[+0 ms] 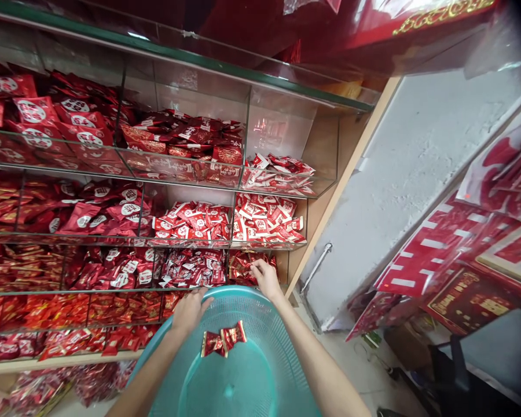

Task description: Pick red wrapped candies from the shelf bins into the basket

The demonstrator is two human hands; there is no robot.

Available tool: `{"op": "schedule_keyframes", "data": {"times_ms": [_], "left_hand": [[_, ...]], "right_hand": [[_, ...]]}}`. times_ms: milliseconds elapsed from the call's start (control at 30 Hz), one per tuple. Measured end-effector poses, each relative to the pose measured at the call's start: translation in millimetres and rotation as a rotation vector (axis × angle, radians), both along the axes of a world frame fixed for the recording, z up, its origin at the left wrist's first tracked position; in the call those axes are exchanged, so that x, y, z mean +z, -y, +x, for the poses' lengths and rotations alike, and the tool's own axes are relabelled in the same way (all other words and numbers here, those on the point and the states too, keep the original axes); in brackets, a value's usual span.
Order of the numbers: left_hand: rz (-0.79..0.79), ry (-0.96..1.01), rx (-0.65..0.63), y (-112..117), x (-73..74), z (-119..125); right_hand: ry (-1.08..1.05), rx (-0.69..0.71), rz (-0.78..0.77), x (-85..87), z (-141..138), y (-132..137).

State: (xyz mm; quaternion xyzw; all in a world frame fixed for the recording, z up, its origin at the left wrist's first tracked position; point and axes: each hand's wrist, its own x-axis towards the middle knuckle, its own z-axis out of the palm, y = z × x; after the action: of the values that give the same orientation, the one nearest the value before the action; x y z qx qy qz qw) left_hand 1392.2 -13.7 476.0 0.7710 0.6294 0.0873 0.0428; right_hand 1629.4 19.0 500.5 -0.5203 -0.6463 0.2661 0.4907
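Observation:
A large turquoise plastic basket [230,399] with a perforated wall stands in front of me, its far rim close to the shelves. My left hand [190,311] is closed over the far left of that rim, thumb on the inner side. Inside the basket are a few wrapped candies [223,339] in red and gold twist wrappers. My right hand [265,279] reaches over the rim into a glass compartment of similar red-gold candies [242,265]. Its fingers are bent together at the candies; whether one is between the fingertips is hidden.
Glass-fronted shelves [182,240] hold several compartments of red packets. Clear bags [98,382] lie beneath them. A wooden side panel [342,185] edges the shelves on the right, beside a pale wall [373,231]. Red packaged goods [429,249] and a black chair [469,376] are farther right.

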Motion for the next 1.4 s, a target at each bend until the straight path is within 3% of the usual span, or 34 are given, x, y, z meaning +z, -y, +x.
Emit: {"op": "schedule_keyframes", "data": {"times_ms": [133, 300, 433, 600, 967, 1400], "left_hand": [[-0.019, -0.002, 0.006, 0.9, 2.5, -0.6], [-0.017, 0.004, -0.023, -1.8, 0.6, 5.6], [-0.024, 0.022, -0.045, -3.4, -1.4, 10.1], [-0.028, 0.026, -0.059, -3.8, -1.2, 10.8], [-0.062, 0.022, -0.037, -2.3, 4.2, 6.2], [-0.083, 0.005, -0.040, -1.1, 3.5, 13.7]], "right_hand": [[-0.166, 0.133, -0.118, 6.4, -1.4, 22.6], [-0.131, 0.387, -0.375, -9.6, -4.0, 45.4], [-0.034, 0.408, -0.505, -30.1, -5.2, 52.2], [-0.013, 0.456, -0.537, -48.8, -8.8, 52.6], [-0.058, 0.432, -0.682, -71.0, -22.7, 47.8], [0.012, 0.253, -0.616, -99.6, -21.7, 47.8]]}}
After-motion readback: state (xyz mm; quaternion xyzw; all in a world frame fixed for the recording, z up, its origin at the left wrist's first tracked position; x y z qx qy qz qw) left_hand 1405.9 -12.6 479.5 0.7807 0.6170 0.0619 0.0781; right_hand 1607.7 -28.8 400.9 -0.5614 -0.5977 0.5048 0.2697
